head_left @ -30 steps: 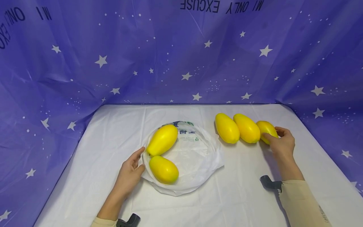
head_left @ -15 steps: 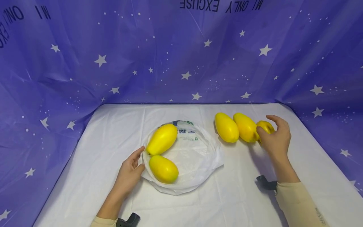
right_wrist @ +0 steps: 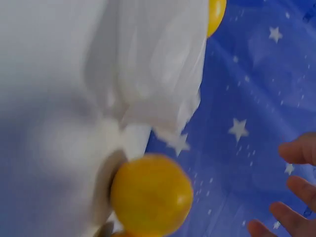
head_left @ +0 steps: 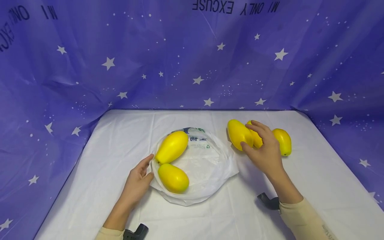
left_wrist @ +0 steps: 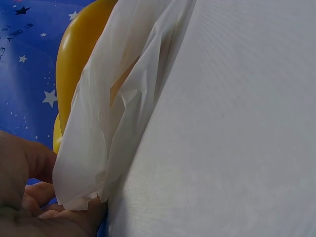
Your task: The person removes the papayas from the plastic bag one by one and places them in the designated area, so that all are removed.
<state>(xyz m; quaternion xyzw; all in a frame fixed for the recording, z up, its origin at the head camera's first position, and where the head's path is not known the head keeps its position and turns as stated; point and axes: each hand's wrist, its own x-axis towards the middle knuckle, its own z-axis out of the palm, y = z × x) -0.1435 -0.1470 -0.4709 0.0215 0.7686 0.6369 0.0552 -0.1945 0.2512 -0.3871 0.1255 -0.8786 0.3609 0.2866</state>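
Yellow fruit (head_left: 238,134), leftmost of three at centre right, just up-left of spread right hand (head_left: 265,151), long axis slanting down-right; farther off, bag (head_left: 207,191) pinched in left hand (head_left: 138,181).

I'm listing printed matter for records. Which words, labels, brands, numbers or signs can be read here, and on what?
"EXCUSE": blue curtain, top.
"ONLY": curtain, beside that and at left; other letters there unclear or cut off.
Recycling sign: plastic bag; other print too small to read.
Right sleeve: print too blurred to read.
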